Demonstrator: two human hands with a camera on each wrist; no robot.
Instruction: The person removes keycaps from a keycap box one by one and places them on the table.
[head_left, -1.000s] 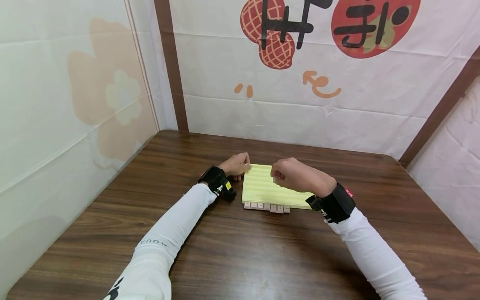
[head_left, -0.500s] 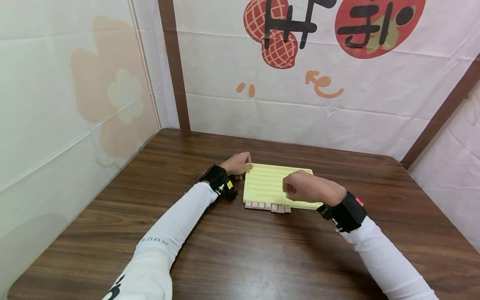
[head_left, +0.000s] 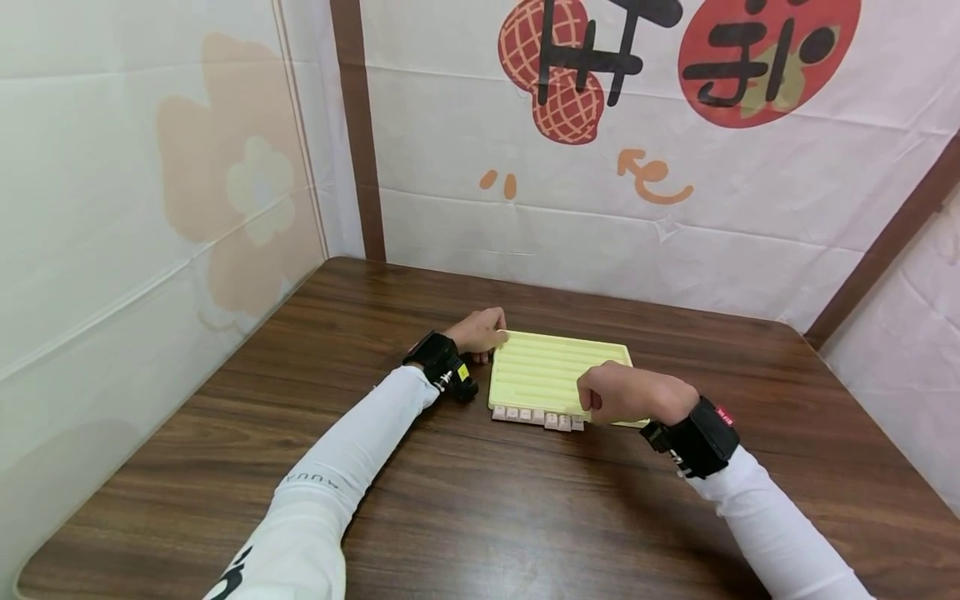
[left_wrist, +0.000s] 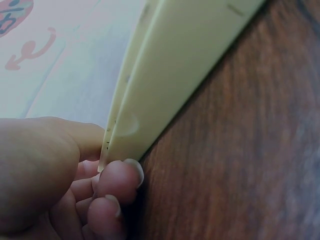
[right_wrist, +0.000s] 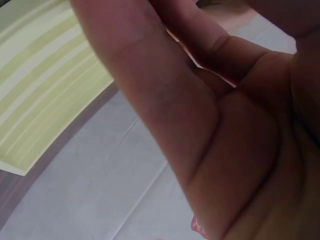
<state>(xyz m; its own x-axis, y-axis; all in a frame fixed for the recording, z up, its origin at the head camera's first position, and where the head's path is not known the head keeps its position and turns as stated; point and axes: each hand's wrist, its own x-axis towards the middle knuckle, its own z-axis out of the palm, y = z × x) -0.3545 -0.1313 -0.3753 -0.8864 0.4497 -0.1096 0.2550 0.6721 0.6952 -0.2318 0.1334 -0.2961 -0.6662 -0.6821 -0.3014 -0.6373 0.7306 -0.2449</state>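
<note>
A pale yellow ridged tray (head_left: 540, 367) lies on the wooden table. Along its front edge runs a row of several small white keycaps (head_left: 525, 415). My left hand (head_left: 480, 332) holds the tray's far left corner; in the left wrist view the thumb is above the rim and fingertips (left_wrist: 120, 180) touch the side wall. My right hand (head_left: 622, 392), fingers bent downward, is over the front edge at the row's right end. Its fingertips are hidden in the head view and out of frame in the right wrist view, so whether they pinch a keycap cannot be seen.
The brown table (head_left: 450, 517) extends around the tray on all sides. Behind it hangs a white printed cloth (head_left: 435, 225), with another cloth wall (head_left: 112, 208) at the left. Each wrist wears a black strapped camera (head_left: 701, 442).
My right hand has moved from above the tray's middle toward the right and nearer, down to the front edge by the keycaps. The left hand stays on the corner.
</note>
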